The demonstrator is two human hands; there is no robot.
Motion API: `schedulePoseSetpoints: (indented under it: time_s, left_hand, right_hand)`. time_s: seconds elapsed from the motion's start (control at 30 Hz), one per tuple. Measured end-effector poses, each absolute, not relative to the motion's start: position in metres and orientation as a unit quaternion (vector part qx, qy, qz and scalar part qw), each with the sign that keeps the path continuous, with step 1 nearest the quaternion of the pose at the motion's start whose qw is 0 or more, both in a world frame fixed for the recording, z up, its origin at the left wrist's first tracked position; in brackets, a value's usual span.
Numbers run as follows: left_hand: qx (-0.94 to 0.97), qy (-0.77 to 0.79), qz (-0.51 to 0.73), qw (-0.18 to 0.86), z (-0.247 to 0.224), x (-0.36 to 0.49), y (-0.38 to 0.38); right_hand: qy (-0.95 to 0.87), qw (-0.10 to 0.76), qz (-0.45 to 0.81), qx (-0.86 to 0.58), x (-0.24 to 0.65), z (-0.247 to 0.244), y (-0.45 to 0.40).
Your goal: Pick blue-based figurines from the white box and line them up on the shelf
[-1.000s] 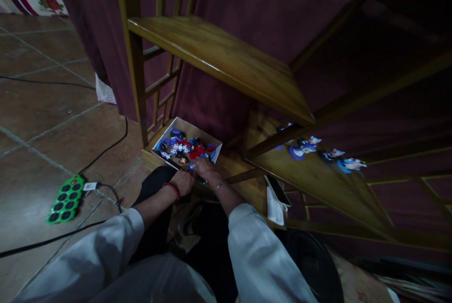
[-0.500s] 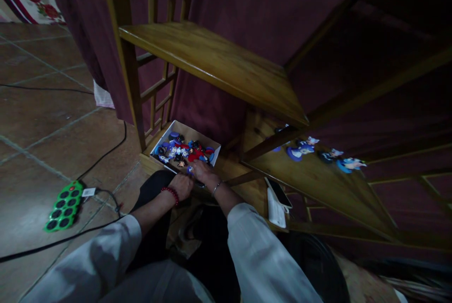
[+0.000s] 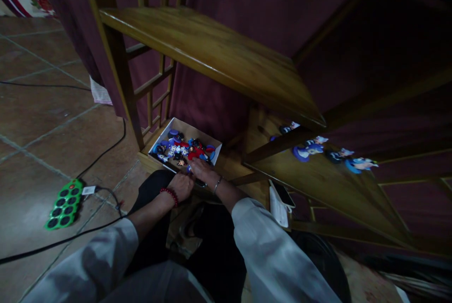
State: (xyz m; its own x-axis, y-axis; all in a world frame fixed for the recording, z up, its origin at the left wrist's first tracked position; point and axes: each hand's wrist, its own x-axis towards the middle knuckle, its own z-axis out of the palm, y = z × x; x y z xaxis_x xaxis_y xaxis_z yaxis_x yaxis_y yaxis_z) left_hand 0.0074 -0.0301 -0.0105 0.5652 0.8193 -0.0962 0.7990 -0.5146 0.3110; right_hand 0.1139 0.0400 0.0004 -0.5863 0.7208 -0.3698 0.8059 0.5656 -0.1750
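A shallow white box point(image 3: 216, 155) full of small figurines point(image 3: 178, 150) in blue, white, red and black sits on the low wooden shelf. My left hand point(image 3: 182, 185), with a red bead bracelet, is closed at the box's near edge. Just to its right, my right hand point(image 3: 201, 170), with a silver bangle, reaches over that edge with its fingers closed. A small blue-purple figurine point(image 3: 189, 169) shows at the right fingertips, mostly covered. The hands almost touch, and whatever the left fingers hold is hidden.
An upper wooden shelf point(image 3: 212, 56) juts out above the box. Several figurines point(image 3: 307, 151) stand on the right-hand shelf point(image 3: 335, 190). A phone point(image 3: 282, 195) lies beside a white object point(image 3: 278, 209). On the tiled floor at left are a green power strip point(image 3: 64, 204) and black cables.
The view has shifted slightly, so the shelves at right appear farther right. Both hands stay together at the box's near edge, almost unmoved.
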Motion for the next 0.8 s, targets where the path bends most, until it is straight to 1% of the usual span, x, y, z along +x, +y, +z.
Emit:
schedulePoseSetpoints:
  time_s: [0.17,0.37,0.67,0.8]
  left_hand:
    - [0.872,0.462,0.042,0.157,-0.015,0.008,-0.029]
    - [0.874,0.458,0.016,0.159,-0.013,0.008,-0.030]
    - [0.874,0.459,0.018,0.160,-0.016,0.009,-0.028]
    - [0.873,0.459,0.024,0.161,-0.018,0.009,-0.028]
  right_hand:
    - [0.868,0.146,-0.163,0.445,0.111,-0.003,0.042]
    - [0.850,0.176,-0.169,0.467,0.105,0.002,0.043]
    - [0.809,0.192,-0.159,0.532,0.097,-0.005,0.044]
    - [0.802,0.186,-0.166,0.542,0.096,-0.006,0.044]
